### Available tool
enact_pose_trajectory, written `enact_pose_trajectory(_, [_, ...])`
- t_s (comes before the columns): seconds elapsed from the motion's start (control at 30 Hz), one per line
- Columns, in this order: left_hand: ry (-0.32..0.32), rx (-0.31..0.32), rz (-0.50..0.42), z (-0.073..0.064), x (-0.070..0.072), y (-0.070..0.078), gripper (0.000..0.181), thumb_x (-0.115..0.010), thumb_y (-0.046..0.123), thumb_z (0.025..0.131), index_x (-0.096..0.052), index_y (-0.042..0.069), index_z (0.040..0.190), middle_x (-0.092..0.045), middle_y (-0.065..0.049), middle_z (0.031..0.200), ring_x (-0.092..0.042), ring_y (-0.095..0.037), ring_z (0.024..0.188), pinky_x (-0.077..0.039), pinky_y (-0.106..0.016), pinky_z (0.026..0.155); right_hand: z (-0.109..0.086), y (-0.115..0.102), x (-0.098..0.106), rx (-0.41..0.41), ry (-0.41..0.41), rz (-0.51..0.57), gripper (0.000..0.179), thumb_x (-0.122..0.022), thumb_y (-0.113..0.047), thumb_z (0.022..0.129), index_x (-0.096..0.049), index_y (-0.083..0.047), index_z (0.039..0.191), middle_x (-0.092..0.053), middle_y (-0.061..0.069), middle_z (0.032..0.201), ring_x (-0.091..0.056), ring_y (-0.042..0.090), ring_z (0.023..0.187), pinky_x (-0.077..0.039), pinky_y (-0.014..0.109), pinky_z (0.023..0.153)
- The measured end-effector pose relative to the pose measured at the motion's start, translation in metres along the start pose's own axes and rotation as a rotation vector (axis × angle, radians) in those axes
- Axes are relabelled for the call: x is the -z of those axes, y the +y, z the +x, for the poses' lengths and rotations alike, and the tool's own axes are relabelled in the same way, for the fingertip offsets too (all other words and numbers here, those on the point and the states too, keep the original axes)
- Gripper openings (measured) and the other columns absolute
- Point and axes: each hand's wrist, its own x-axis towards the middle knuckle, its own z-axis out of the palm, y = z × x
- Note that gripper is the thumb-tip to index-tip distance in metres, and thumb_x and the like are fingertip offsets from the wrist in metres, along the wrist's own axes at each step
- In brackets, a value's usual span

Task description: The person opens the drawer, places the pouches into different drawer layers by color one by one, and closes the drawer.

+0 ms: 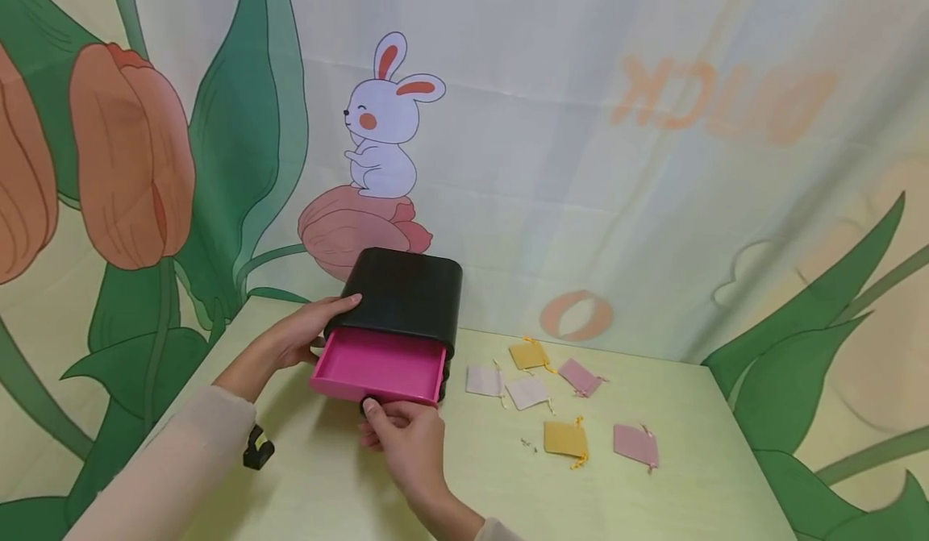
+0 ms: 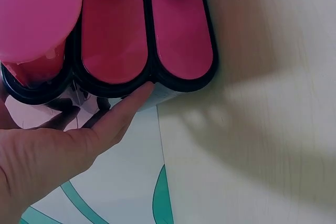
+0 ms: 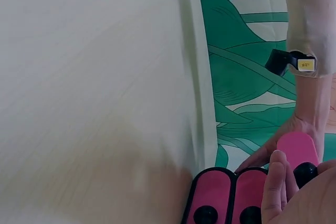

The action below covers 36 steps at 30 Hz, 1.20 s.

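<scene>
Backdrop, reversed lettering apparently DUCK; pink drawer just beyond my right hand, which pinches its knob; my left hand presses black cabinet, fingers extended; yellow cuff label illegible.

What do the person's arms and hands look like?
Left hand and right hand: ungloved. Left sleeve: long, plain, pale cream. Right sleeve: similar pale tone, only its edge shows. Black device at the left cuff, yellow label, dark print.

tiny bits unclear, gripped knob partly hidden
</scene>
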Motion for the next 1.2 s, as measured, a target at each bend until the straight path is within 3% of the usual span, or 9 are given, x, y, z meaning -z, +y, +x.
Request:
enact_pose_trajectory(0.1, [-0.005,-0.003,0.0,0.001,0.0,0.0,0.099,-0.054,0.07,0.101,-0.018,0.007,0.168,-0.045,-0.026,0.152,-0.061,-0.044,0.119,-0.062,-0.05,0.084,0.0,0.001,0.0,0.016,0.0,-0.013,0.027,-0.08,-0.029,0.097,-0.081,-0.002,0.092,-0.078,0.008,0.076,-0.077,0.041,0.07,-0.065,0.039,0.066])
enact_pose_trajectory(0.33, [-0.008,-0.005,-0.001,0.001,0.001,-0.001,0.1,-0.054,0.071,0.1,-0.018,0.007,0.168,-0.045,-0.026,0.152,-0.061,-0.044,0.119,-0.062,-0.051,0.084,-0.004,-0.004,0.014,0.018,-0.069,-0.124,0.032,-0.08,-0.039,0.096,-0.08,-0.006,0.095,-0.077,-0.001,0.077,-0.076,0.02,0.065,-0.064,0.031,0.062])
enact_pose_trajectory(0.5, [-0.004,0.004,-0.001,0.002,0.001,-0.002,0.101,-0.055,0.072,0.099,-0.019,0.008,0.168,-0.043,-0.026,0.153,-0.059,-0.047,0.122,-0.062,-0.052,0.085,-0.008,-0.009,0.039,0.002,-0.164,-0.232,0.031,-0.081,-0.041,0.095,-0.08,-0.01,0.098,-0.076,-0.002,0.081,-0.074,0.016,0.063,-0.062,0.028,0.061])
enact_pose_trajectory(0.63, [-0.006,0.007,0.0,0.002,0.001,-0.001,0.102,-0.055,0.072,0.099,-0.017,0.008,0.168,-0.041,-0.026,0.155,-0.056,-0.049,0.126,-0.062,-0.053,0.085,-0.006,-0.01,0.067,0.055,-0.201,-0.33,0.028,-0.08,-0.04,0.096,-0.081,-0.012,0.098,-0.076,-0.003,0.08,-0.073,0.018,0.063,-0.059,0.027,0.059])
enact_pose_trajectory(0.77, [-0.01,0.01,-0.005,0.003,0.002,-0.001,0.103,-0.055,0.072,0.099,-0.016,0.007,0.168,-0.04,-0.026,0.157,-0.054,-0.049,0.128,-0.061,-0.053,0.086,0.005,-0.004,0.099,0.113,-0.148,-0.447,0.022,-0.08,-0.038,0.096,-0.083,-0.016,0.095,-0.076,-0.005,0.08,-0.073,0.017,0.063,-0.058,0.027,0.058])
enact_pose_trajectory(0.97, [-0.006,0.013,-0.003,0.003,0.003,-0.001,0.102,-0.055,0.072,0.099,-0.016,0.008,0.168,-0.039,-0.025,0.157,-0.053,-0.05,0.13,-0.061,-0.053,0.087,0.039,0.018,0.146,0.199,-0.015,-0.609,0.017,-0.084,-0.032,0.094,-0.083,-0.016,0.099,-0.075,-0.011,0.085,-0.068,0.009,0.075,-0.056,0.024,0.067])
enact_pose_trajectory(1.1, [-0.005,0.015,-0.003,0.002,0.002,-0.001,0.102,-0.054,0.072,0.099,-0.015,0.008,0.169,-0.038,-0.025,0.158,-0.051,-0.051,0.133,-0.06,-0.055,0.088,0.063,0.037,0.169,0.256,0.016,-0.674,0.02,-0.086,-0.024,0.092,-0.082,-0.01,0.105,-0.075,-0.007,0.088,-0.066,0.012,0.08,-0.055,0.026,0.072])
enact_pose_trajectory(1.2, [-0.004,0.015,-0.005,0.003,0.002,-0.001,0.102,-0.054,0.071,0.1,-0.015,0.008,0.169,-0.038,-0.026,0.158,-0.051,-0.051,0.133,-0.06,-0.055,0.089,0.076,0.047,0.179,0.25,0.038,-0.708,0.023,-0.086,-0.022,0.091,-0.081,-0.006,0.107,-0.074,0.0,0.092,-0.064,0.015,0.081,-0.054,0.029,0.073])
